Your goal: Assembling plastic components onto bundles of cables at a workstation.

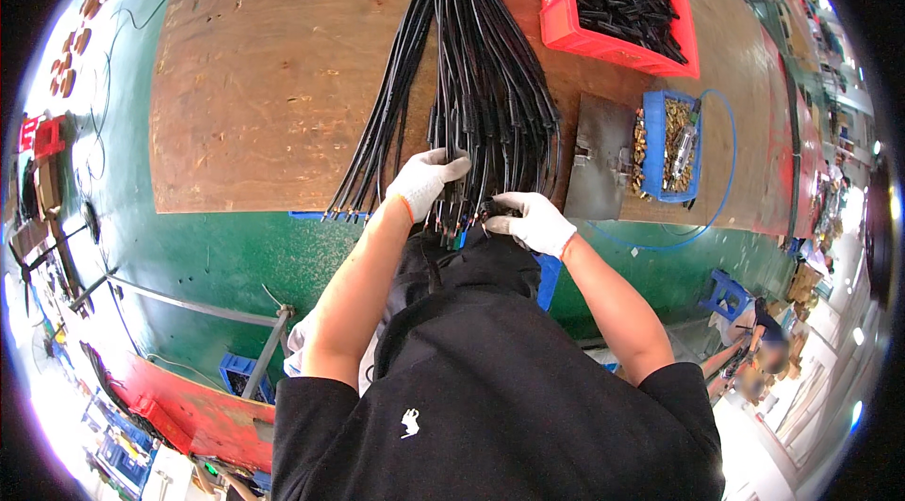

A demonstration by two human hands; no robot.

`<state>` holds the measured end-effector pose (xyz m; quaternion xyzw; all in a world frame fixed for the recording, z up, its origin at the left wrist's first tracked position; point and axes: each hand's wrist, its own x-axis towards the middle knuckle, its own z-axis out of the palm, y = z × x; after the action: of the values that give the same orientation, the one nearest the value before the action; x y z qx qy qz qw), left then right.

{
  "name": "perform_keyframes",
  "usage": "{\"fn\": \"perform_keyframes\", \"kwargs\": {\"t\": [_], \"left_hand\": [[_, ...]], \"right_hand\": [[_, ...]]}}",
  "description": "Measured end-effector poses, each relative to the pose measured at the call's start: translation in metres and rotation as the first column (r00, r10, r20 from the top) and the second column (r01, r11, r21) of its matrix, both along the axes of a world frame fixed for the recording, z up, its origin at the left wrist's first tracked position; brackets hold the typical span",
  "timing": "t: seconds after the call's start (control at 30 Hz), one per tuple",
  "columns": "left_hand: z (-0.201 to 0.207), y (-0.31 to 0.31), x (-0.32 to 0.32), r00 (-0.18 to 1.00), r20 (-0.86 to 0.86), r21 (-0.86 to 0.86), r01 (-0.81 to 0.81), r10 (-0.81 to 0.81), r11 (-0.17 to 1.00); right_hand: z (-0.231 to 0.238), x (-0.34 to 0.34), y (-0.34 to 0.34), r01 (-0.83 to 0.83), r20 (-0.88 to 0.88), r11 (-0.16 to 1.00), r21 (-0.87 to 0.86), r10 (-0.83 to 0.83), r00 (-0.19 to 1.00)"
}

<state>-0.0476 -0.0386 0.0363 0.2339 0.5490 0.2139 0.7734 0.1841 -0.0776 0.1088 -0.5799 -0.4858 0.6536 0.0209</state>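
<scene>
A thick bundle of long black cables (pixel 495 58) lies over the wooden table, its cut ends hanging at the near edge in front of me. My left hand (pixel 429 182), in a white glove, is closed on a black cable near the ends of the bundle. To its right, my right hand (pixel 534 222), gloved as well, has thumb and fingers brought together beside the cable ends. Something small and dark shows at those fingertips, too hidden to name. Separate from the main bunch, several cables fan out toward the left with bare tips showing.
A red bin (pixel 556 25) of short black pieces stands at the far right of the wooden table (pixel 273 77). Nearer, a blue bin (pixel 650 114) holds small brass-coloured parts and a clear tool on a blue hose (pixel 733 147). Beside it lies a dark metal plate (pixel 596 157).
</scene>
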Motion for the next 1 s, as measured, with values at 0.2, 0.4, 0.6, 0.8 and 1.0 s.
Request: {"fn": "perform_keyframes", "kwargs": {"t": [0.2,0.4,0.6,0.8,1.0], "left_hand": [[0.001,0.002,0.016,0.992,0.127,-0.067,-0.002,0.011,0.998],[0.0,-0.003,0.031,0.969,0.194,-0.041,-0.149,0.154,0.988],[-0.003,-0.008,0.042,0.941,0.218,-0.062,-0.251,0.259,0.966],[-0.016,-0.009,0.045,0.938,0.237,-0.041,-0.25,0.253,0.967],[-0.002,-0.005,0.048,0.948,0.204,-0.064,-0.236,0.244,0.97]], "right_hand": [[-0.004,0.031,-0.022,-0.08,0.049,0.994,0.077,0.076,0.996],[0.007,0.036,-0.038,-0.192,0.113,0.98,0.045,0.186,0.976],[0.019,0.036,-0.038,-0.244,0.16,0.968,0.063,0.232,0.96],[0.012,0.044,-0.044,-0.315,0.176,0.934,0.169,0.286,0.942],[-0.003,0.037,-0.052,0.081,-0.085,0.989,-0.127,-0.092,0.992]]}}
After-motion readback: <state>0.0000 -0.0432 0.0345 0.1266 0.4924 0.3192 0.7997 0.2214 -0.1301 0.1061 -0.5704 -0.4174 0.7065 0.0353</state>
